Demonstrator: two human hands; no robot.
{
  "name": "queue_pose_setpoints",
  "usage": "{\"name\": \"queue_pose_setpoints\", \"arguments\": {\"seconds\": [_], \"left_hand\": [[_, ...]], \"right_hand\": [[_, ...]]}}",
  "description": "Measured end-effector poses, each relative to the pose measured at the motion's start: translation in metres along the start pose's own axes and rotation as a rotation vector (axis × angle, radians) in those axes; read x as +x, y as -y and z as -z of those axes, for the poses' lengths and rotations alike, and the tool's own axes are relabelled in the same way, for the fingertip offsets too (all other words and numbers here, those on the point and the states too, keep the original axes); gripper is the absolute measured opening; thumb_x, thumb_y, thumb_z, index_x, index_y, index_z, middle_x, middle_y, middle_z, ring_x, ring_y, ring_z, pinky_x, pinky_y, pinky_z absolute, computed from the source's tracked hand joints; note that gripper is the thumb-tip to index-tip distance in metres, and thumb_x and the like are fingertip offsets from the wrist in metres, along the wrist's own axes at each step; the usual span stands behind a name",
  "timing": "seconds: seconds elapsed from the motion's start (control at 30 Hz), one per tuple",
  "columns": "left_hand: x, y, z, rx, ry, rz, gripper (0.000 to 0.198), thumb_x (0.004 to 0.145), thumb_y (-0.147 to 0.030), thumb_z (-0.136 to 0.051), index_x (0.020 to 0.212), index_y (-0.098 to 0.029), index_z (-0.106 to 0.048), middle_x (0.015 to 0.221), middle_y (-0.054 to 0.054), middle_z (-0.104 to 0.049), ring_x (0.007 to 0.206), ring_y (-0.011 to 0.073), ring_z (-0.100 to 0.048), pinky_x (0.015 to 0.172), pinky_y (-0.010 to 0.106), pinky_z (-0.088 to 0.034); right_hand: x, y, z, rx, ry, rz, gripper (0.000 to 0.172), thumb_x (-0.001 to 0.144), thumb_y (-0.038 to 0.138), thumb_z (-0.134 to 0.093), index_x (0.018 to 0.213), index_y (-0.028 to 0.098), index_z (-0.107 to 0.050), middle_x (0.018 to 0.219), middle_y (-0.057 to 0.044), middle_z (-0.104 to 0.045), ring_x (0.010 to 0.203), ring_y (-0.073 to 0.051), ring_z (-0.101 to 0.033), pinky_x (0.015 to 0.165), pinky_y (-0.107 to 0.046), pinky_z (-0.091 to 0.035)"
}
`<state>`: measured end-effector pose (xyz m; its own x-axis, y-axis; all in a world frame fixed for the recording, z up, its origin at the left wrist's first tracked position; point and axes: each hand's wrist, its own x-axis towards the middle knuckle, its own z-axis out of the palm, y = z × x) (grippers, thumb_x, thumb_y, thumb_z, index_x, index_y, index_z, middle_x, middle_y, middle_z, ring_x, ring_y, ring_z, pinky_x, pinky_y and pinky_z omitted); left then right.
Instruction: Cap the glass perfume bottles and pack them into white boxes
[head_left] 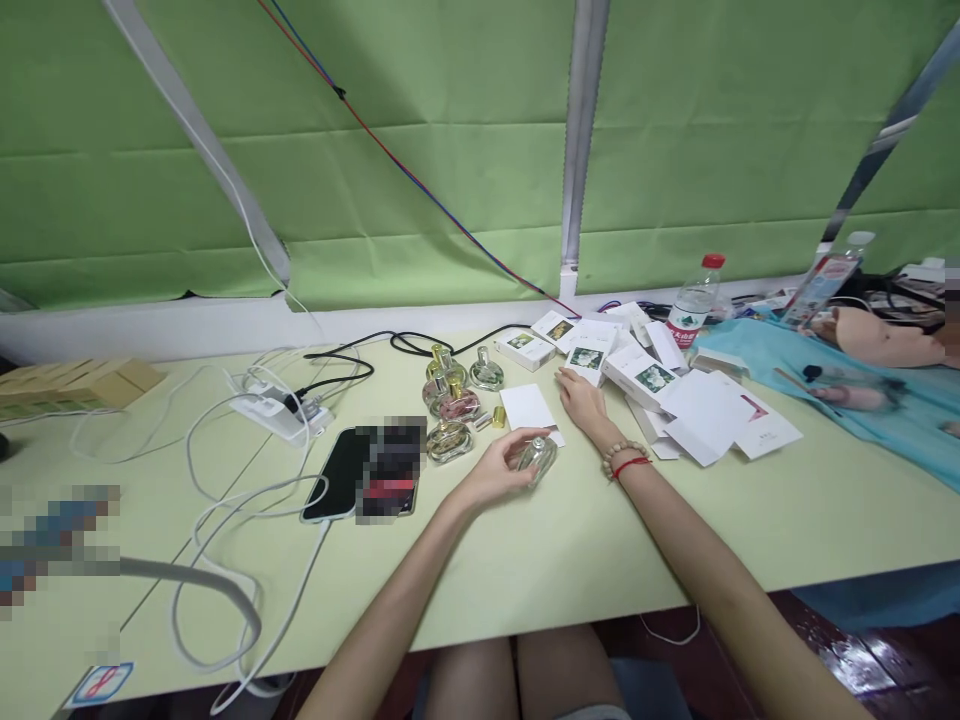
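Clearly the perfume bottle (pixel 537 458) lies inside the left hand (pixel 491 476) grip.

a pixelated patch (pixel 390 470) hides most of the screen of the phone (pixel 337 478) at nine o'clock from the left hand (pixel 495 475), which covers part of a glass bottle (pixel 541 456), another blur (pixel 52 545) masks the far left edge, and the print on the white boxes (pixel 652 378) at one o'clock is too small to read.

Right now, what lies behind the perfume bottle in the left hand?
A blank white card lies flat on the green table just behind the perfume bottle; the left hand hides part of its near edge.
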<state>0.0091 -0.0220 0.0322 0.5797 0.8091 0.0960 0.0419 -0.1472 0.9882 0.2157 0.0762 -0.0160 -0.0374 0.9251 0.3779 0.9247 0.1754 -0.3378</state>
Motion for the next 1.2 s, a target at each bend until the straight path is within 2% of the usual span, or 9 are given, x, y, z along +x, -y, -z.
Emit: {"name": "queue_pose_setpoints", "arguments": {"seconds": [0.1, 0.17, 0.3, 0.4, 0.57, 0.83, 0.93, 1.07, 1.2], "left_hand": [[-0.002, 0.001, -0.002, 0.049, 0.006, 0.007, 0.056, 0.060, -0.004, -0.057, 0.114, -0.017, -0.061, 0.123, 0.009, -0.061, 0.110, 0.0205, -0.057, 0.096, 0.031, -0.043], [-0.004, 0.001, -0.003, 0.093, 0.014, 0.047, 0.052, 0.060, -0.005, -0.058, 0.111, -0.016, -0.062, 0.113, 0.009, -0.066, 0.101, 0.0202, -0.061, 0.090, 0.031, -0.046], [-0.004, 0.000, -0.006, 0.143, 0.000, 0.059, 0.037, 0.066, -0.018, -0.065, 0.103, -0.014, -0.066, 0.099, 0.008, -0.069, 0.089, 0.0193, -0.064, 0.080, 0.030, -0.050], [-0.002, -0.001, -0.006, 0.166, -0.002, 0.052, 0.034, 0.067, -0.025, -0.069, 0.100, -0.015, -0.067, 0.096, 0.008, -0.069, 0.087, 0.0195, -0.064, 0.076, 0.029, -0.050], [-0.002, 0.001, -0.006, 0.167, 0.004, 0.038, 0.036, 0.068, -0.030, -0.070, 0.100, -0.014, -0.067, 0.096, 0.009, -0.070, 0.087, 0.0195, -0.064, 0.077, 0.029, -0.050], [-0.004, 0.003, -0.006, 0.182, 0.007, 0.034, 0.035, 0.070, -0.030, -0.068, 0.101, -0.015, -0.066, 0.096, 0.009, -0.069, 0.085, 0.0190, -0.064, 0.076, 0.029, -0.050], [-0.002, 0.005, -0.005, 0.200, 0.021, 0.027, 0.033, 0.070, -0.031, -0.069, 0.099, -0.014, -0.066, 0.097, 0.009, -0.070, 0.086, 0.0196, -0.064, 0.078, 0.029, -0.050], [0.001, 0.006, -0.004, 0.273, 0.009, -0.006, 0.033, 0.071, -0.032, -0.069, 0.098, -0.015, -0.067, 0.100, 0.008, -0.070, 0.091, 0.0200, -0.064, 0.081, 0.028, -0.049], [0.000, 0.007, -0.001, 0.340, 0.000, -0.013, 0.039, 0.072, -0.036, -0.068, 0.105, -0.017, -0.062, 0.101, 0.005, -0.069, 0.090, 0.0188, -0.064, 0.081, 0.027, -0.048]], "right_hand": [[0.002, 0.002, 0.000, -0.104, 0.027, -0.021, 0.045, 0.089, 0.018, -0.035, 0.132, 0.012, -0.048, 0.140, -0.011, -0.046, 0.113, -0.027, -0.050, 0.087, -0.036, -0.043], [0.001, 0.002, 0.002, -0.138, 0.034, -0.057, 0.043, 0.090, 0.024, -0.037, 0.130, 0.013, -0.049, 0.140, -0.012, -0.045, 0.112, -0.029, -0.049, 0.083, -0.037, -0.044], [0.000, 0.000, 0.004, -0.089, 0.037, -0.071, 0.033, 0.091, 0.026, -0.038, 0.110, 0.019, -0.064, 0.128, -0.010, -0.056, 0.109, -0.027, -0.050, 0.078, -0.034, -0.044], [0.003, -0.003, 0.003, -0.026, 0.028, -0.083, 0.030, 0.091, 0.023, -0.039, 0.101, 0.021, -0.068, 0.114, -0.010, -0.062, 0.105, -0.024, -0.052, 0.077, -0.032, -0.044], [0.007, -0.010, -0.003, -0.019, -0.055, -0.126, 0.040, 0.086, 0.022, -0.043, 0.124, 0.014, -0.054, 0.123, -0.011, -0.058, 0.111, -0.025, -0.049, 0.088, -0.032, -0.040], [0.017, -0.016, -0.010, -0.005, -0.039, -0.145, 0.047, 0.086, 0.028, -0.044, 0.131, 0.013, -0.048, 0.135, -0.014, -0.047, 0.119, -0.030, -0.040, 0.092, -0.040, -0.038], [0.019, -0.017, -0.009, 0.092, -0.041, -0.075, 0.037, 0.086, 0.022, -0.044, 0.119, 0.015, -0.059, 0.125, -0.013, -0.057, 0.114, -0.029, -0.045, 0.092, -0.041, -0.037], [0.013, -0.013, -0.008, 0.178, -0.043, -0.031, 0.028, 0.086, 0.019, -0.045, 0.100, 0.015, -0.069, 0.100, -0.012, -0.067, 0.096, -0.023, -0.055, 0.084, -0.035, -0.042], [-0.003, -0.003, -0.004, 0.291, -0.083, -0.002, 0.029, 0.087, 0.022, -0.045, 0.102, 0.014, -0.068, 0.095, -0.011, -0.066, 0.085, -0.019, -0.059, 0.080, -0.033, -0.046]]}}
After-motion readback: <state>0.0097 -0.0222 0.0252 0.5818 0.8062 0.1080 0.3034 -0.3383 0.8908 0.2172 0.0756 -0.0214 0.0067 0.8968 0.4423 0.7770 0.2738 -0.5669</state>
